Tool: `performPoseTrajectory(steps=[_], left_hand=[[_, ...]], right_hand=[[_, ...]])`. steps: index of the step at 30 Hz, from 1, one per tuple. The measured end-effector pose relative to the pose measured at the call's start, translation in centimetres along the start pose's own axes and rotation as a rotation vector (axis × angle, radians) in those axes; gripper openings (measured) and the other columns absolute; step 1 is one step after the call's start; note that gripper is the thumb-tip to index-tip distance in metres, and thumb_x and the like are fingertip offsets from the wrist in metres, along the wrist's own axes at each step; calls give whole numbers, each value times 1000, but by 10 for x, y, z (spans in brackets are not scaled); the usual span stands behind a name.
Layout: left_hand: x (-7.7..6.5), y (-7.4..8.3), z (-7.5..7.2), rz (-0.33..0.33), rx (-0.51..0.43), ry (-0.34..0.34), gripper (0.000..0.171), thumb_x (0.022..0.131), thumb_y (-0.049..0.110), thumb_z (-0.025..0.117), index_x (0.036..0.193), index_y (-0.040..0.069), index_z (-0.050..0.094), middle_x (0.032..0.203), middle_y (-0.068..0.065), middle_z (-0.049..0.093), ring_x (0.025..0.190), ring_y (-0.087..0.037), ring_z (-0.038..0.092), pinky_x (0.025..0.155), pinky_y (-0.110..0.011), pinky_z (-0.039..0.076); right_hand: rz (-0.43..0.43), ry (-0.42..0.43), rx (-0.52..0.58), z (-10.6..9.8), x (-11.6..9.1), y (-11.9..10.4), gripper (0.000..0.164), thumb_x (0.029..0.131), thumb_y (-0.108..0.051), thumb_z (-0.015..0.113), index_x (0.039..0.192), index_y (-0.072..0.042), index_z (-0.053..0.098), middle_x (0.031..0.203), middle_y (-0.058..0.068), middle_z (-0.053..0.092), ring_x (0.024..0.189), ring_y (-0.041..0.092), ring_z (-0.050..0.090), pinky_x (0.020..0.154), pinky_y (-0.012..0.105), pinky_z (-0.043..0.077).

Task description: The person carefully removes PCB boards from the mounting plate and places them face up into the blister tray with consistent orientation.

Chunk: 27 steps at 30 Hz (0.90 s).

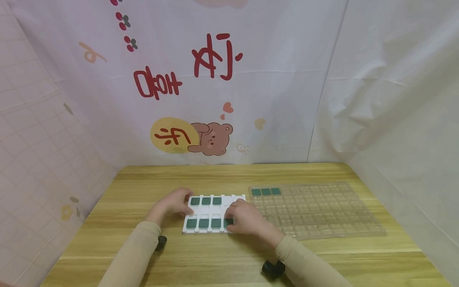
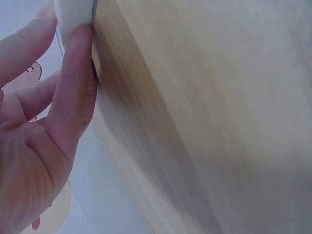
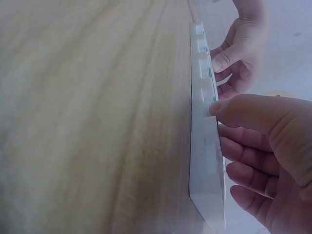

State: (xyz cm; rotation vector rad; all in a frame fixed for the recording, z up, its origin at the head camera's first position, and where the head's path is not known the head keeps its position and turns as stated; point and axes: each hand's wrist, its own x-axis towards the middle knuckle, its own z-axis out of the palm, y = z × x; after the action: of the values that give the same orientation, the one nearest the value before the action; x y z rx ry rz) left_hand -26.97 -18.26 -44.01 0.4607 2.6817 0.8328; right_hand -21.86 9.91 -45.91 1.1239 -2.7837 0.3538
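A white slotted tray (image 1: 205, 210) lies on the table with small green circuit boards in two rows, three of them at the back. My left hand (image 1: 179, 201) holds the tray's left end, thumb over the top, fingers at the edge; the left wrist view shows the white tray end (image 2: 77, 14) between thumb and fingers. At the front row's right end, my right hand (image 1: 246, 218) pinches a green circuit board (image 1: 227, 224), which its fingers partly cover. In the right wrist view the right thumb (image 3: 243, 109) is at the tray's notched front edge (image 3: 204, 87).
To the right lies a clear plastic tray (image 1: 315, 209) of many pockets, with three green boards (image 1: 266, 191) in its back left corner. Both stand on a wood-grain table (image 1: 215, 259). A printed cloth (image 1: 279, 91) hangs behind and at the sides.
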Motion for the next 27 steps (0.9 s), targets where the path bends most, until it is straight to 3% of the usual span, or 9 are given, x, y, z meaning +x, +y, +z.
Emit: performPoseTrajectory(steps=[13, 19, 27], left_hand=[[1, -1, 0, 4, -9, -5, 55, 73, 5, 86, 121, -6, 59, 96, -9, 55, 81, -20, 52, 77, -36, 49], [1, 0, 0, -7, -3, -5, 57, 73, 7, 86, 122, -6, 59, 103, -10, 56, 89, -22, 52, 82, -38, 49], [1, -2, 0, -14, -14, -6, 58, 73, 7, 86, 122, -5, 59, 106, -11, 55, 93, -24, 51, 83, -39, 49]], right_hand=[[21, -9, 69, 0, 2, 1, 19, 74, -27, 82, 90, -18, 75, 85, -10, 66, 87, 12, 55, 74, 26, 48], [27, -5, 101, -1, 3, 0, 20, 75, -29, 81, 91, -19, 74, 85, -11, 64, 86, 10, 53, 77, 25, 47], [62, 23, 228, -6, 2, -2, 20, 78, -24, 82, 96, -17, 74, 90, -10, 65, 89, 11, 54, 80, 28, 47]])
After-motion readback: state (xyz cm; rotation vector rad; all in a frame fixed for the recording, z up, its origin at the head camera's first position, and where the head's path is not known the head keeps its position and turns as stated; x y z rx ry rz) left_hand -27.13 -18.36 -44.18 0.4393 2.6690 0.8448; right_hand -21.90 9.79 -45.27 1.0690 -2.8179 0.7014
